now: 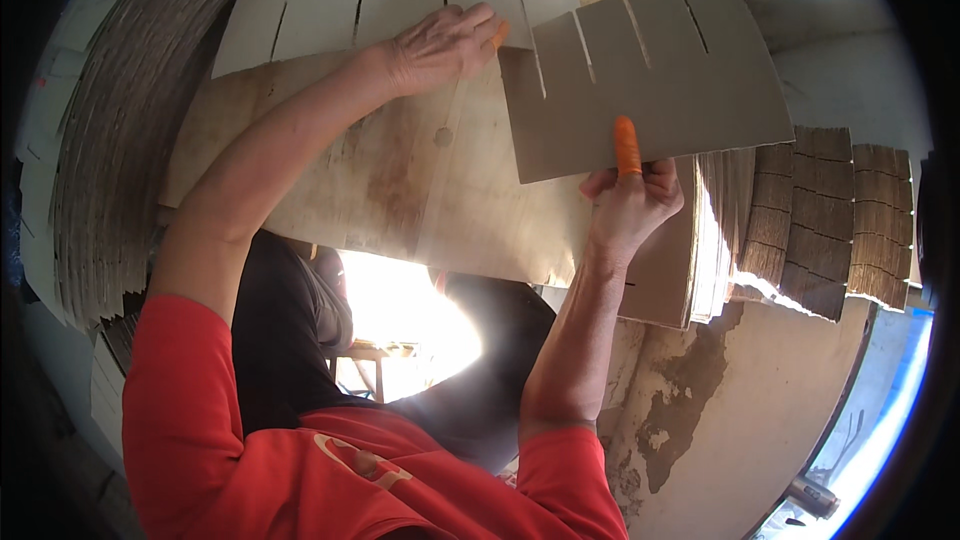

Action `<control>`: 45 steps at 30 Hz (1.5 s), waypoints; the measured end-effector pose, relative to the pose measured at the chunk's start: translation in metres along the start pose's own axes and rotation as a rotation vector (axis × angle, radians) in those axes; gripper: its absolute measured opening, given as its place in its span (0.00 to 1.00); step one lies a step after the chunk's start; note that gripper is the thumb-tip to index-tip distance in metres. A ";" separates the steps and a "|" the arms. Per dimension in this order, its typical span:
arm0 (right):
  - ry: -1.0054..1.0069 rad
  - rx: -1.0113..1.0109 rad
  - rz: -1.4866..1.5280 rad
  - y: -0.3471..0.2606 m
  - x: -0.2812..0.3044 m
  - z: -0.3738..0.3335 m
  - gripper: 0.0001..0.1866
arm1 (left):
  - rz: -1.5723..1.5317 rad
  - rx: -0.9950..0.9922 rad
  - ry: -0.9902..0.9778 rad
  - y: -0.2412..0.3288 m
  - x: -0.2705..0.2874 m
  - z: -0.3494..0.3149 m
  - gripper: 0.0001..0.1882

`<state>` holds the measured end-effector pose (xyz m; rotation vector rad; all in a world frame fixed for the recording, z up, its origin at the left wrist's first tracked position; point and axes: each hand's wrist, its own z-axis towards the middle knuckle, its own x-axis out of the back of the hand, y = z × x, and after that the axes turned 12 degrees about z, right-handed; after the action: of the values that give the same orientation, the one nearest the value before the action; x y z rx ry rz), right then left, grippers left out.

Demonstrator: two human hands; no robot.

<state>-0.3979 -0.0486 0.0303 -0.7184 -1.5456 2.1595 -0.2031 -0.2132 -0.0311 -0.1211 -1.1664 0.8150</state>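
My right hand [635, 200] grips a grey cardboard divider [690, 90] by its near edge. An orange finger cover [627, 145] on the thumb lies flat across the divider's face, and the other fingers are behind it. Several narrow slits run in from its far edge. My left hand [450, 45] is closed in a pinch at the near edge of a long pale slotted cardboard strip [320, 15], also with an orange cover on a fingertip. The strip lies across the far part of the wooden board [350, 170]. The divider's left corner overlaps the strip's right end.
A tall, leaning stack of cardboard sheets [130, 130] stands at the left. More stacked cardboard bundles [820, 220] line the right side, beside a stained pale surface [740, 390]. A metal cylinder [812, 497] lies at the lower right. Bright light glares below the board.
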 end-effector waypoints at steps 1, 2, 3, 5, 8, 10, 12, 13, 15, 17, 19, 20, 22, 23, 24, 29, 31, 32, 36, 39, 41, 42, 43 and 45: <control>-0.005 0.003 0.005 0.001 0.000 0.000 0.04 | 0.008 -0.007 0.035 0.005 0.001 -0.001 0.20; -0.014 -0.008 0.006 0.001 0.000 0.000 0.04 | 0.017 -0.014 0.069 0.009 0.003 -0.003 0.20; -0.023 -0.020 0.007 0.001 0.000 0.001 0.03 | 0.035 -0.031 0.080 0.013 0.004 -0.005 0.20; -0.038 -0.036 0.005 0.002 0.000 0.001 0.03 | 0.068 -0.066 0.105 0.020 0.010 -0.009 0.20; -0.058 -0.043 0.001 0.004 0.000 0.001 0.06 | 0.087 -0.079 0.059 0.031 0.024 -0.012 0.20; -0.074 -0.039 0.004 0.007 -0.001 0.000 0.11 | 0.120 -0.087 0.164 0.034 0.033 -0.013 0.13; -0.090 -0.039 -0.008 0.010 -0.001 -0.001 0.14 | 0.125 -0.086 0.230 0.040 0.043 -0.014 0.08; -0.099 -0.040 -0.013 0.011 -0.001 -0.001 0.16 | 0.113 -0.079 0.244 0.044 0.048 -0.015 0.07; -0.091 -0.032 0.022 0.013 -0.006 -0.004 0.16 | 0.052 -0.088 0.254 0.054 0.060 -0.019 0.06; -0.082 -0.030 0.029 0.015 -0.011 -0.007 0.17 | -0.047 -0.120 0.245 0.066 0.072 -0.024 0.06; -0.075 -0.035 0.006 0.018 -0.014 -0.010 0.18 | -0.058 -0.110 0.232 0.079 0.082 -0.032 0.07; -0.074 -0.034 0.001 0.020 -0.014 -0.011 0.13 | -0.064 -0.106 0.226 0.083 0.086 -0.036 0.07; -0.069 -0.033 -0.008 0.025 -0.014 -0.012 0.06 | -0.238 -0.029 0.186 0.082 0.089 -0.039 0.14; -0.065 -0.047 -0.016 0.023 -0.016 -0.013 0.06 | -0.366 0.038 0.163 0.075 0.094 -0.037 0.18; -0.054 -0.059 -0.027 0.021 -0.016 -0.013 0.06 | -0.498 0.101 0.143 0.068 0.096 -0.033 0.23; -0.095 -0.070 -0.076 0.021 -0.017 -0.012 0.05 | -0.316 0.414 0.048 0.008 0.034 0.002 0.29; -0.095 -0.091 -0.083 0.021 -0.020 -0.013 0.04 | -0.072 0.432 0.062 -0.008 -0.006 0.007 0.26; -0.095 -0.101 -0.070 0.020 -0.021 -0.013 0.04 | 0.047 0.437 0.066 -0.013 -0.022 0.008 0.25; -0.078 -0.133 -0.055 0.019 -0.021 -0.013 0.04 | 0.055 0.304 -0.112 -0.015 -0.042 0.012 0.13; -0.066 -0.148 -0.081 0.016 -0.023 -0.012 0.04 | 0.116 0.179 -0.221 -0.016 -0.044 0.016 0.07; -0.066 -0.147 -0.094 0.015 -0.023 -0.012 0.05 | 0.097 0.170 -0.213 -0.018 -0.044 0.017 0.04; -0.070 -0.141 -0.096 0.016 -0.022 -0.012 0.06 | 0.050 0.187 -0.173 -0.019 -0.043 0.017 0.04; -0.074 -0.135 -0.098 0.017 -0.021 -0.013 0.06 | 0.002 0.205 -0.132 -0.019 -0.042 0.016 0.04; -0.084 -0.157 -0.069 0.017 -0.020 -0.013 0.04 | -0.071 0.231 -0.055 -0.019 -0.037 0.017 0.04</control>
<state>-0.3743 -0.0561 0.0147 -0.6203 -1.7715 2.0598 -0.2130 -0.2556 -0.0435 0.1336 -1.1132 0.8880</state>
